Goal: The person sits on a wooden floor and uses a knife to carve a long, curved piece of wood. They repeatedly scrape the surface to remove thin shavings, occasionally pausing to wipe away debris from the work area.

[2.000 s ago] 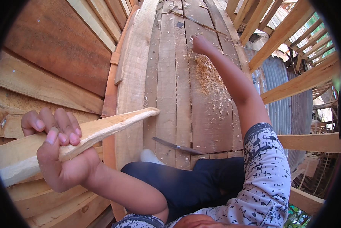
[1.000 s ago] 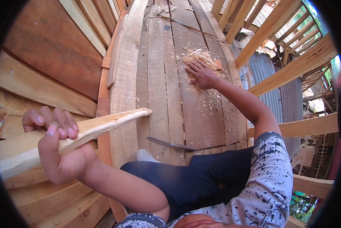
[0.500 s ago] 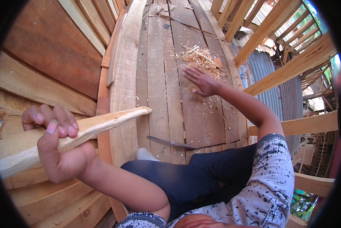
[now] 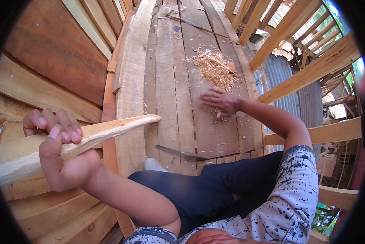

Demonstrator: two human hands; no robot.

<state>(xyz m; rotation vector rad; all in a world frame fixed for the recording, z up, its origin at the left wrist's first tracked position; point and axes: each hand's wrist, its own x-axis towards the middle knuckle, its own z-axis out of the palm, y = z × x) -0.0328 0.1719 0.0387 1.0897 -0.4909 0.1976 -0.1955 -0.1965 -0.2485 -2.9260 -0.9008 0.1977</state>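
My left hand [image 4: 62, 148] is wrapped round a pale, roughly carved piece of wood [image 4: 121, 129], which tapers to a blunt tip over the floor planks. Its thick end runs off past the left rim of the picture. My right hand [image 4: 221, 102] is open and slightly blurred, fingers stretched to the left, low over the planks on the near side of a heap of wood shavings [image 4: 213, 69]. On the planks in front of my legs lies a machete-like knife [image 4: 181, 153], its blade to the left and its dark handle to the right.
A wooden wall of boards [image 4: 52, 61] stands on the left, with a long thick plank [image 4: 129, 73] along its foot. Wooden railing beams [image 4: 312, 69] and corrugated metal sheets [image 4: 278, 75] are on the right. A thin dark strip [image 4: 198, 26] lies farther along the floor.
My right hand has moved back toward me, from the heap's edge to the planks nearer my legs. My left hand keeps its grip on the carved wood, almost unmoved.
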